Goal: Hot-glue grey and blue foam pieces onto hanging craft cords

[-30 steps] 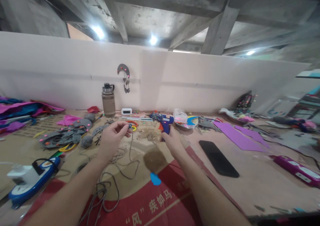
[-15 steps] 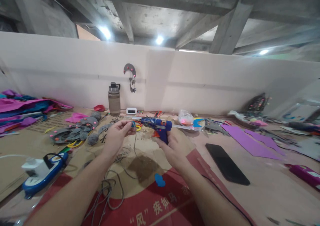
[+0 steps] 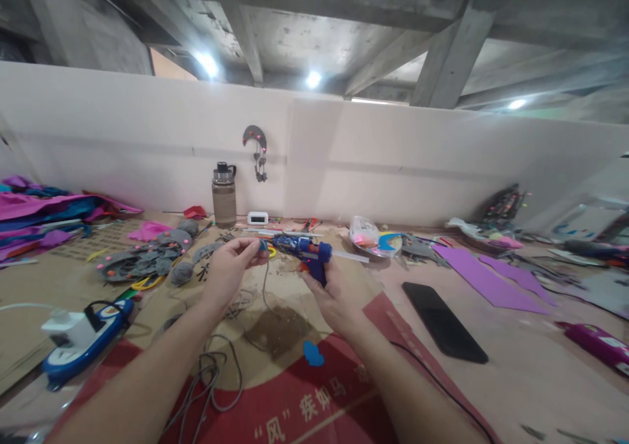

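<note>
Above the cardboard-covered table (image 3: pixel 515 372): blue hot-glue gun (image 3: pixel 307 255) now raised and brought in against the small blue piece (image 3: pixel 263 245).

Right hand (image 3: pixel 334 296) has closed around the gun grip and lifted it off the table since a second ago; nozzle now points left, just beside the left hand (image 3: pixel 228 270). Left hand is pinched narrow on the small blue piece, thin grey cord (image 3: pixel 265 283) hanging from it down to the tangle on the table. Whether the nozzle touches the piece: cannot tell. Blue foam cutout (image 3: pixel 313 353) lies below the hands, black phone (image 3: pixel 445 331) to the right, brown water bottle (image 3: pixel 224 196) by the back wall.
</note>
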The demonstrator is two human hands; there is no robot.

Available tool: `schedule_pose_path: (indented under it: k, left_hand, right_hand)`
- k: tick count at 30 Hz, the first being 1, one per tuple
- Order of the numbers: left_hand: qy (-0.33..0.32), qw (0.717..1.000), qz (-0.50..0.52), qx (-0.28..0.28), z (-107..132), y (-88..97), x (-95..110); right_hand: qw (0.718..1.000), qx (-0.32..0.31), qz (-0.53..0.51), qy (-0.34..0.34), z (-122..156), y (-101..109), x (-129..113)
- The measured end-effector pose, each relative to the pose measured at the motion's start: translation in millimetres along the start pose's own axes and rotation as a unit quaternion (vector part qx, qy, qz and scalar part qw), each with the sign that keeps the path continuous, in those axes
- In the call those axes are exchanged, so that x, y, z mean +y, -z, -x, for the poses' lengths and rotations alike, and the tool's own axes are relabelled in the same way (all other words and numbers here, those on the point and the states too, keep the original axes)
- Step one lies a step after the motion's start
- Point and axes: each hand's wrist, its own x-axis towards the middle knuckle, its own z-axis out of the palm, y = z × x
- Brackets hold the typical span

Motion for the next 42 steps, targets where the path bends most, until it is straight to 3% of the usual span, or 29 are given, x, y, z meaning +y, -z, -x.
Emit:
schedule_pose_path:
  k: [10, 42]
  left_hand:
    - [-0.022, 0.998, -0.064, 0.005, -2.1, 1.3, -3.8]
    - [-0.032, 0.997, -0.075, 0.009, 1.7, -2.2, 2.9]
  right_hand:
    - [0.999, -0.015, 0.032, -0.014, 1.0, 1.6, -6.9]
    - [0.999, -0.015, 0.049, -0.012, 2.5, 2.6, -14.0]
